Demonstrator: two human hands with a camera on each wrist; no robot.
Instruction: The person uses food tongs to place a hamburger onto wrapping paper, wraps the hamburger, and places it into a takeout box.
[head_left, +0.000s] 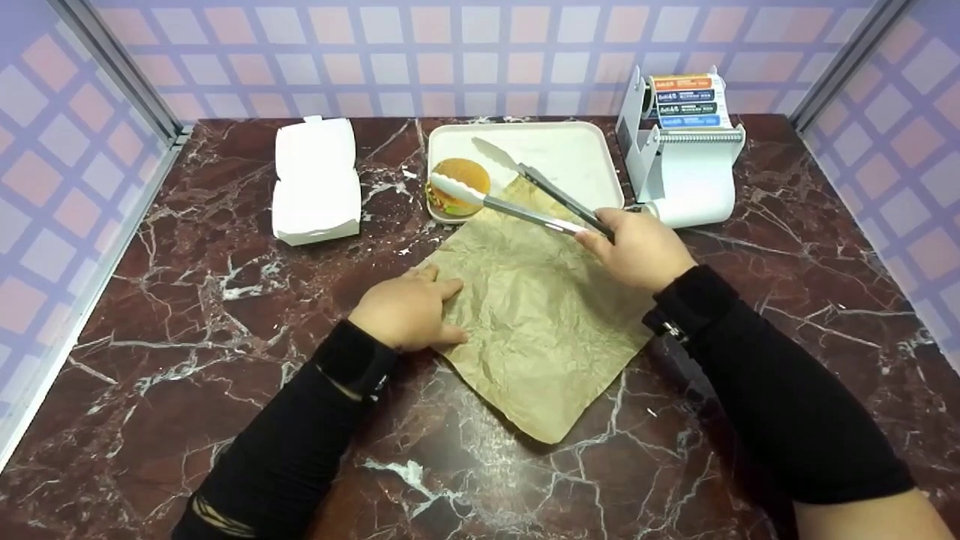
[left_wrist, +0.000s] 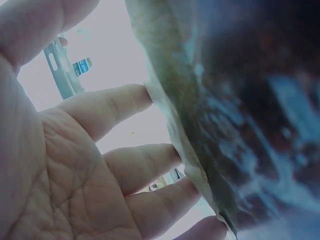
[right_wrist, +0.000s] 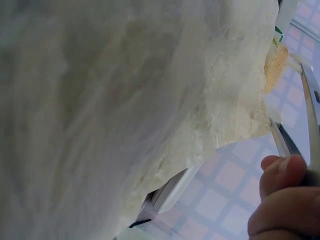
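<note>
A sheet of crinkled brown wrapping paper [head_left: 540, 322] lies on the table, its far corner over the front of the white tray [head_left: 592, 157]. My left hand [head_left: 409, 311] touches the paper's left edge; in the left wrist view its fingers [left_wrist: 120, 105] are fairly straight, tips against that edge. Above the paper, my right hand [head_left: 641, 247] grips metal tongs [head_left: 525, 214]. The tongs' arms are spread, one tip over the hamburger [head_left: 463, 174] at the tray's left end, the other above the tray. In the right wrist view the hamburger [right_wrist: 276, 67] shows beyond the paper.
An opened white box [head_left: 316, 180] stands at the back left. To the tray's right is a white label dispenser [head_left: 679, 142] with several label rolls and a hanging strip. Patterned walls [head_left: 480, 60] border the marbled table [head_left: 187, 360] at back and sides.
</note>
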